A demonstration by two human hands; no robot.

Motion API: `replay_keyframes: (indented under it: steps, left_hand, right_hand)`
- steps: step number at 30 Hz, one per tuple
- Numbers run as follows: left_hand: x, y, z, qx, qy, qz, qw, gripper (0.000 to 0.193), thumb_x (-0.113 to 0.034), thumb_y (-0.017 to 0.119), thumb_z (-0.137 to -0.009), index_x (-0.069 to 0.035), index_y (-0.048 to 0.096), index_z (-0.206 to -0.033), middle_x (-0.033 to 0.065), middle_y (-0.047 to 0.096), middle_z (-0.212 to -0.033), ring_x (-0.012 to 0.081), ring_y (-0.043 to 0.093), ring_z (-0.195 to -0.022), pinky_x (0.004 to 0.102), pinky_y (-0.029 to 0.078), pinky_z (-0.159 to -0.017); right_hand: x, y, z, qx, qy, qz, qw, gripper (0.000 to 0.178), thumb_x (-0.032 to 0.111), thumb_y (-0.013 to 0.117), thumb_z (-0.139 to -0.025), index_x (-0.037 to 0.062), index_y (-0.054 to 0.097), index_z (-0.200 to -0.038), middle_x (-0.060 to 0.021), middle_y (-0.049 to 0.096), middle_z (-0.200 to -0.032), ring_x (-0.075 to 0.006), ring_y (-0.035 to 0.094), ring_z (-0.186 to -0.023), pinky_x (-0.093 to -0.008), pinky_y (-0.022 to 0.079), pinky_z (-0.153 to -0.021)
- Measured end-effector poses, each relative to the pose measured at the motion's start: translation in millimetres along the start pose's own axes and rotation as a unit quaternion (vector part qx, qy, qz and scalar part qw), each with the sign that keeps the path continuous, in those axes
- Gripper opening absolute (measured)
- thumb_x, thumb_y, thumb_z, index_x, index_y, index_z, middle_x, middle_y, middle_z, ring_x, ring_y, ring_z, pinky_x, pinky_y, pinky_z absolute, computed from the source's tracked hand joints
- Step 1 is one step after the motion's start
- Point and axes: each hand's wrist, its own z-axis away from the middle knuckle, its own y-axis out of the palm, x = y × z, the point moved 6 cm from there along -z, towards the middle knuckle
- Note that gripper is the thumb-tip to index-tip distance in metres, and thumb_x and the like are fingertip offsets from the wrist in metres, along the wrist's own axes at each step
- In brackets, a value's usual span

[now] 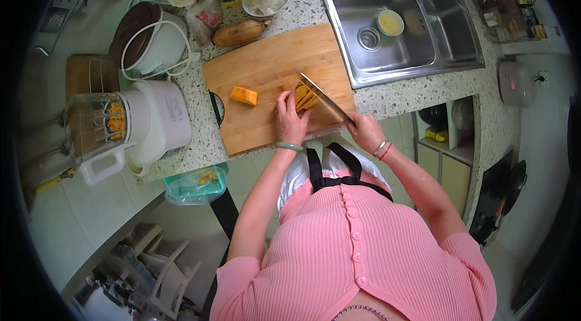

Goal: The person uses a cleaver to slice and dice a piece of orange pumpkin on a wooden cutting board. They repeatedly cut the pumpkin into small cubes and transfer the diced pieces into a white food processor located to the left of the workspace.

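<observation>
One speckled countertop (411, 92) supported a double-basin steel sink (375, 9) and, to the sink's left, a wooden cutting board (266, 67). A white blender (163, 118) stood left of the board, with orange pieces (115, 121) in its clear jug. The right hand (367, 133) was wrapped around the handle of a knife (330, 104), whose blade slanted up and leftward over the board. The left hand (292, 120) was half curled, fingertips at the orange slices (307, 98); whether it gripped them could not be determined. An orange block (244, 96) lay on the board, left of that hand and apart from it: bright, compact, flat-faced, straight-edged. The slices lay on the board between left hand and blade: thin, flat, overlapping, darker orange than the block.
</observation>
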Motion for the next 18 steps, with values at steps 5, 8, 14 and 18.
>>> replay_keyframes:
  steps: [5, 8, 14, 18]
  left_hand:
    - [-4, 0, -1, -0.009, -0.017, 0.037, 0.999, 0.067, -0.017, 0.081, -0.074, -0.001, 0.052, -0.132, 0.0155, 0.048, -0.126, 0.0332, 0.050, -0.115, 0.0412, 0.044, -0.097]
    - [-11, -6, -1, -0.011, 0.005, -0.011, 1.000, 0.063, -0.019, 0.081, -0.074, -0.002, 0.054, -0.129, 0.0149, 0.050, -0.125, 0.0332, 0.051, -0.114, 0.0424, 0.044, -0.097]
    - [-5, 0, -4, -0.039, 0.029, -0.074, 0.996, 0.054, -0.023, 0.079, -0.075, -0.004, 0.058, -0.121, 0.0125, 0.054, -0.121, 0.0339, 0.052, -0.113, 0.0440, 0.044, -0.096]
    - [-2, 0, -3, -0.059, 0.042, -0.058, 0.996, 0.050, -0.023, 0.079, -0.076, -0.005, 0.059, -0.118, 0.0122, 0.056, -0.119, 0.0338, 0.054, -0.111, 0.0435, 0.044, -0.095]
  right_hand:
    - [-7, -3, -5, -0.012, 0.007, 0.001, 1.000, 0.019, 0.024, 0.058, -0.091, 0.0069, 0.067, -0.092, -0.0232, 0.065, -0.077, -0.0435, 0.064, -0.073, -0.0526, 0.051, -0.067]
    - [-5, -3, -5, -0.025, -0.014, 0.009, 1.000, 0.021, 0.025, 0.058, -0.092, 0.0061, 0.066, -0.089, -0.0230, 0.065, -0.075, -0.0435, 0.063, -0.072, -0.0528, 0.051, -0.066]
    - [-1, -4, -3, -0.017, -0.028, -0.005, 0.999, 0.022, 0.025, 0.058, -0.093, 0.0046, 0.065, -0.087, -0.0231, 0.064, -0.074, -0.0429, 0.063, -0.071, -0.0530, 0.050, -0.065]
    - [5, -14, 1, -0.006, -0.034, 0.003, 0.999, 0.021, 0.023, 0.058, -0.094, 0.0045, 0.066, -0.089, -0.0230, 0.064, -0.073, -0.0430, 0.063, -0.070, -0.0525, 0.050, -0.065]
